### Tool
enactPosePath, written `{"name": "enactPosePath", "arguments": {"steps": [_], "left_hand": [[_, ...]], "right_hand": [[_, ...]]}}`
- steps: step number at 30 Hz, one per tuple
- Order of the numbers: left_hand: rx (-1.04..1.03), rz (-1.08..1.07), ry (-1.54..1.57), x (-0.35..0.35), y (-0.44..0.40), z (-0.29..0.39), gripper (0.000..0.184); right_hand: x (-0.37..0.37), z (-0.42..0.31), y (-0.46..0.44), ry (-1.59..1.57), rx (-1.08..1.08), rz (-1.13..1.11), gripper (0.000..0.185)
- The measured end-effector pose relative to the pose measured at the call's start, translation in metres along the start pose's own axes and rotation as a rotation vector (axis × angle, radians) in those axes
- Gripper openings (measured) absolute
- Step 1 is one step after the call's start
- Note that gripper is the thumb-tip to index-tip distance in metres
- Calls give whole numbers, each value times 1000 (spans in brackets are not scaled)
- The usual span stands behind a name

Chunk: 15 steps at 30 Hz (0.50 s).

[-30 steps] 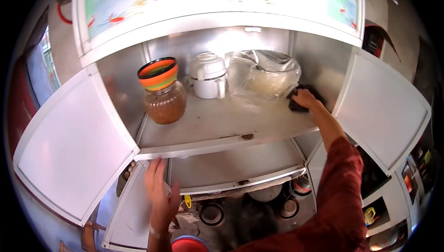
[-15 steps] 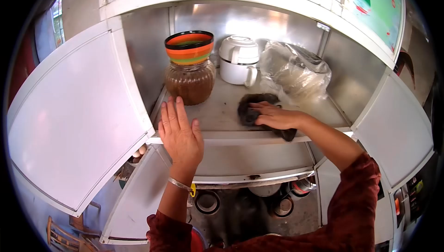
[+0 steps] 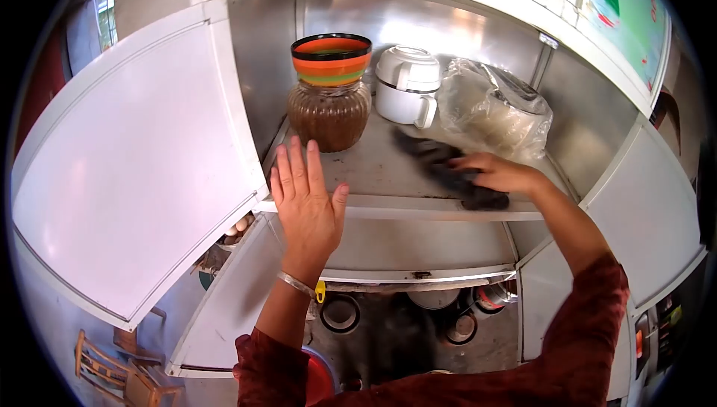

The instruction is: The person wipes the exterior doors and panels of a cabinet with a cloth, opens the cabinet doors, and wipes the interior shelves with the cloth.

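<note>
My right hand grips a dark cloth that lies on the cabinet shelf, part of it bunched near the front edge. The cloth is blurred by motion. Fingers stretched out, my left hand is at the shelf's front edge, just before a ribbed glass jar with brown contents; whether they touch I cannot tell. An orange, black-rimmed bowl sits on top of the jar. Behind the cloth are a white lidded pot with handles and a clear plastic bag around something round.
Cabinet doors stand open at the left and right. Below is a lower shelf, with pots under it. A red basin is by my left sleeve. A wooden chair stands at lower left.
My right hand has slid the cloth to the right along the shelf, and the cloth is now more stretched out. My left hand stays flat by the jar. The view has shifted slightly.
</note>
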<state>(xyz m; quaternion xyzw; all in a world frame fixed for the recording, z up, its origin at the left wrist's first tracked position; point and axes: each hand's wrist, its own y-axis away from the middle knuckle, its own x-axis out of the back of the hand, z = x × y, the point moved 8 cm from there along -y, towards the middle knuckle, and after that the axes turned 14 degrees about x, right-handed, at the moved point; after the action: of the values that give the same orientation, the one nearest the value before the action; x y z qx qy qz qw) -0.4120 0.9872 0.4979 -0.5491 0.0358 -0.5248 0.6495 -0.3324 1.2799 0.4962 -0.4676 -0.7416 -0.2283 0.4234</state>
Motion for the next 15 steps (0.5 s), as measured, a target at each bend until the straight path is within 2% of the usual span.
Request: {"name": "enactPosePath", "arguments": {"steps": [1, 4, 6, 7, 8, 9, 10, 12, 15], "left_hand": [[7, -3, -12, -1, 0, 1, 66], [15, 14, -23, -3, 1, 2, 64], [-19, 63, -43, -6, 1, 4, 64], [-15, 66, -45, -7, 3, 4, 63], [-9, 73, -46, -6, 3, 4, 63], [-2, 86, -46, -6, 1, 4, 63], [-4, 95, -31, -6, 0, 5, 64], [-11, 101, -22, -4, 2, 2, 65], [-14, 20, 14, -3, 2, 0, 69]], "right_hand": [[5, 3, 20, 21, -234, 71, 54], [-1, 1, 9, 30, -238, 92, 53], [-25, -21, -43, 96, 99, -31, 53], [-36, -42, -67, -9, 78, -21, 66], [-47, -46, -94, 90, 236, -32, 53], [-56, -65, -119, 21, 257, 4, 53], [-60, -84, -139, 35, 179, 55, 51], [-65, -88, -154, 65, 319, 61, 48], [-45, -63, -112, 118, 243, 95, 45]]}}
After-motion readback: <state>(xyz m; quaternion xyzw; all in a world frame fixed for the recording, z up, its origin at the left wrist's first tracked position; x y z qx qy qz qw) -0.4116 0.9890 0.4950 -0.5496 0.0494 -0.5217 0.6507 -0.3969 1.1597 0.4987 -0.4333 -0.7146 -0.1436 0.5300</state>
